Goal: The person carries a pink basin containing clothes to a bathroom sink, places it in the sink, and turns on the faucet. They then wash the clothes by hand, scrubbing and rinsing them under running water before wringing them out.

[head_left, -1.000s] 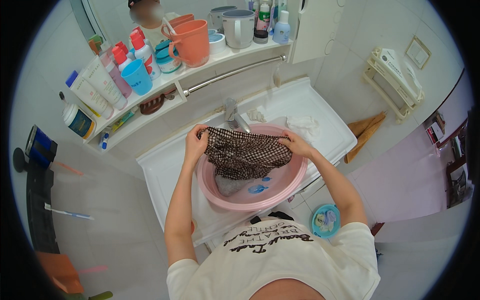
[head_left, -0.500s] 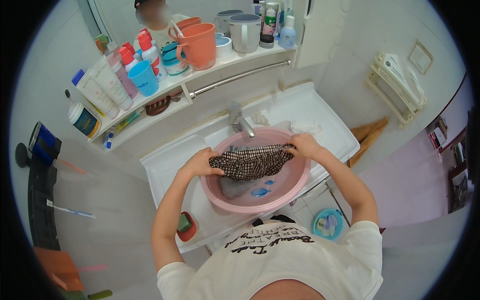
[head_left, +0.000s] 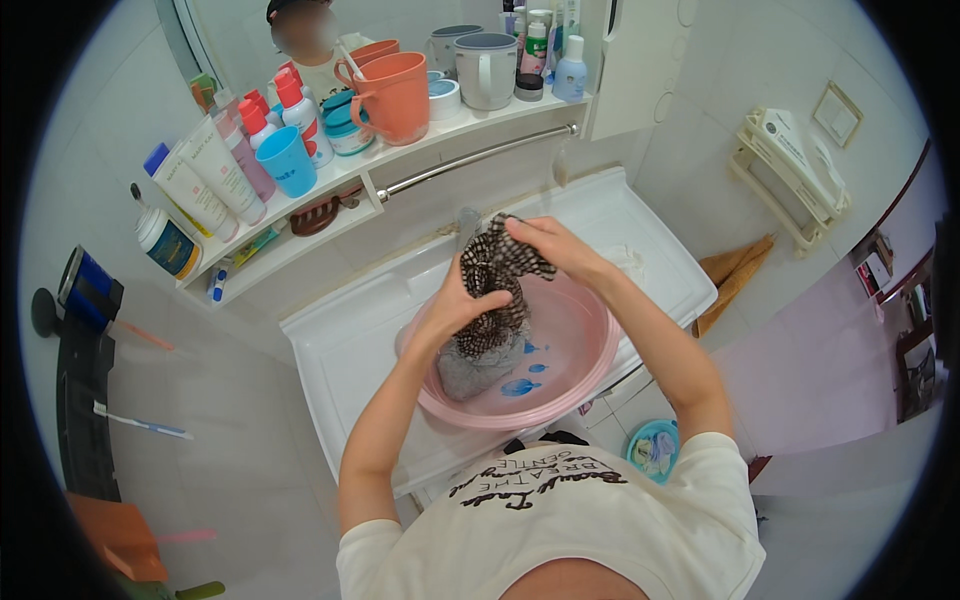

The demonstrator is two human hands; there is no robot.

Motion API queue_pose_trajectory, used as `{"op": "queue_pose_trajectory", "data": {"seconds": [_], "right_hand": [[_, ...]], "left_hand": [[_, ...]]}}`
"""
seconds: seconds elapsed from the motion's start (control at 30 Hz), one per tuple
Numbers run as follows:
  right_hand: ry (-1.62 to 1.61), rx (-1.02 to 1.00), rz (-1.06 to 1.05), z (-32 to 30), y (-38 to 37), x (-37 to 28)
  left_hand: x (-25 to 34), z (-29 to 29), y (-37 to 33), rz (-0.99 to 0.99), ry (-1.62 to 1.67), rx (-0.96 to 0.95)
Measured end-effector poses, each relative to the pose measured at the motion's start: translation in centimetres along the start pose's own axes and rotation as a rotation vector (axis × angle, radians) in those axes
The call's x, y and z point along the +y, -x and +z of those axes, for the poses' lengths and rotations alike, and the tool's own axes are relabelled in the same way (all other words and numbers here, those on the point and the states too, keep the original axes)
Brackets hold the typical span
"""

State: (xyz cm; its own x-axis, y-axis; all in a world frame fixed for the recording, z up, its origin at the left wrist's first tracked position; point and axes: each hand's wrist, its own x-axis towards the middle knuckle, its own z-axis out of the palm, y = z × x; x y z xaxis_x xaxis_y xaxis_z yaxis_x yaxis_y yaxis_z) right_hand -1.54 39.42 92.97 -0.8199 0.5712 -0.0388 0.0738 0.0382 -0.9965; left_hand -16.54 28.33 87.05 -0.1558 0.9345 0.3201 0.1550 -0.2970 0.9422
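Observation:
A black-and-white checked cloth (head_left: 490, 325) hangs bunched over the left part of a pink basin (head_left: 598, 375). My left hand (head_left: 456, 304) is wrapped round its middle, thumb across the front. Higher up and to the right, my right hand (head_left: 548, 246) grips the top end, folding it over. Below the checked cloth, a grey wet-looking piece of fabric (head_left: 470, 376) lies in the basin. Blue patterns show on the basin's floor. The tap (head_left: 468, 222) behind is mostly hidden by the cloth and my hands.
The basin stands on a white sink counter (head_left: 655, 265). Above it runs a metal rail (head_left: 480, 163) under a shelf with an orange mug (head_left: 393, 100), a grey mug (head_left: 488, 72), bottles and tubes. A brown towel (head_left: 735, 283) hangs at right; a blue tub (head_left: 655, 450) with cloths stands below.
The checked cloth was stretched sideways between both hands; now it is bunched and upright. My hands have come together and risen toward the tap. My left forearm now covers the soap dish.

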Motion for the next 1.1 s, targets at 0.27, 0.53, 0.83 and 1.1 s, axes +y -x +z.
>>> {"op": "queue_pose_trajectory", "data": {"seconds": [0.27, 0.53, 0.83, 1.1], "right_hand": [[-0.01, 0.115, 0.267, 1.7, 1.3, 3.3], [-0.807, 0.226, 0.77, 3.4, 2.1, 13.4], [-1.042, 0.22, 0.531, 3.4, 1.8, 14.2], [-1.1, 0.155, 0.376, 3.8, 2.9, 12.7]], "left_hand": [[-5.4, 1.4, 0.6, -0.231, 0.139, 0.5], [-3.2, 3.7, 1.8, -0.499, 0.813, 0.51], [-3.4, 0.9, 2.5, -0.626, 0.938, 0.632], [-3.2, 1.0, 3.1, -0.855, 0.958, 0.44]]}}
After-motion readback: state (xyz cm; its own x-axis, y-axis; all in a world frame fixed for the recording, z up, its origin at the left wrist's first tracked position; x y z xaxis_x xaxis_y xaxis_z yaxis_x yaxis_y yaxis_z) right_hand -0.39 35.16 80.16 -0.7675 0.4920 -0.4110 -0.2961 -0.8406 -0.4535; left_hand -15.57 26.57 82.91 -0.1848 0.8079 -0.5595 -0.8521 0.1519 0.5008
